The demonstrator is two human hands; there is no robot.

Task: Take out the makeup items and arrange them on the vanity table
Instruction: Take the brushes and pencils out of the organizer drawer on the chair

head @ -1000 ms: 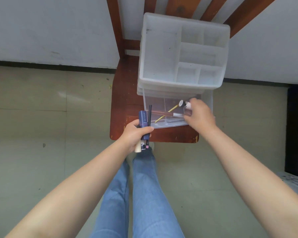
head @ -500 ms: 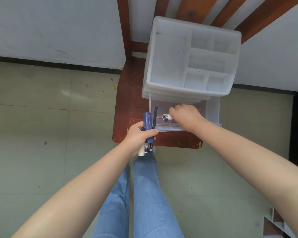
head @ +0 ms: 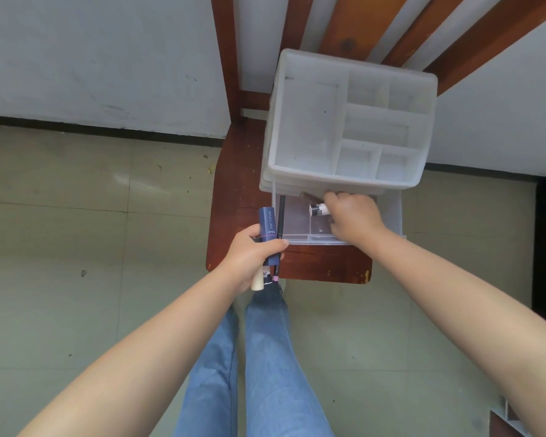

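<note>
L. hand [head: 255, 252] still grips a blue box [head: 267, 224], black pencil [head: 280, 216] and cream tube [head: 259, 279] over the chair [head: 234, 216] edge. R. hand [head: 353, 217], at the drawer's [head: 391, 216] far side 1 s ago, has crossed to centre, fingers curled round a small white tube [head: 318, 210]. Drawer looks nearly emptied; no vanity table in view, so arranging isn't yet begun.

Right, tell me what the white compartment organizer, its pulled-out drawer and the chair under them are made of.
White compartment organizer: looks like matte, slightly translucent moulded plastic with rounded rims. Pulled-out clear drawer: seemingly glossy transparent plastic, since the seat shows through it. Reddish-brown chair: probably varnished wood, with visible grain, a knot and chipped edges.
</note>
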